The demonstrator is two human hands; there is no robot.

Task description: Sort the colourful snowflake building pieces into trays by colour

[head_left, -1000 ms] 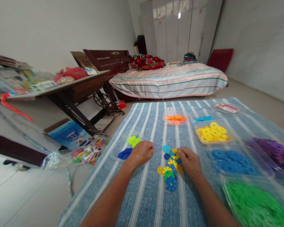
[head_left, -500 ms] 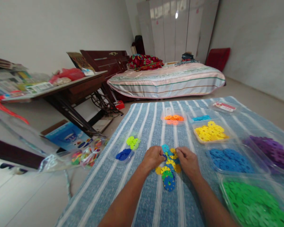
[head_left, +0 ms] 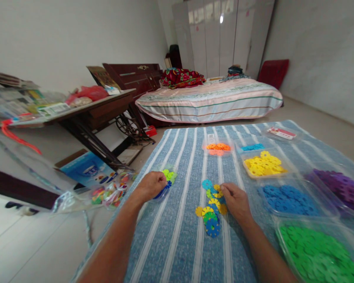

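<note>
My left hand (head_left: 152,186) is pinched closed over the clear tray at left. A dark blue notched plastic disc (head_left: 168,184) shows at its fingertips. Lime-green discs (head_left: 169,175) lie just beyond, and the dark blue pile (head_left: 160,194) is partly covered by the hand. On the cloth in the middle lies a joined chain of notched discs in yellow, green, blue and light blue, with a large blue disc (head_left: 212,228) at its near end. My right hand (head_left: 236,201) pinches a small yellow disc (head_left: 216,188) on the chain's right edge.
Clear boxes hold orange (head_left: 218,147), light blue (head_left: 253,147), yellow (head_left: 264,163), blue (head_left: 286,198), purple (head_left: 338,186) and green discs (head_left: 318,251). They stand on a striped blue cloth (head_left: 177,220). A bed (head_left: 209,102) stands beyond, and a cluttered sewing table (head_left: 100,103) at left.
My left hand has left the chain and moved left to the tray with the lime-green and dark blue discs. The right hand stays at the chain's edge. The view has shifted slightly.
</note>
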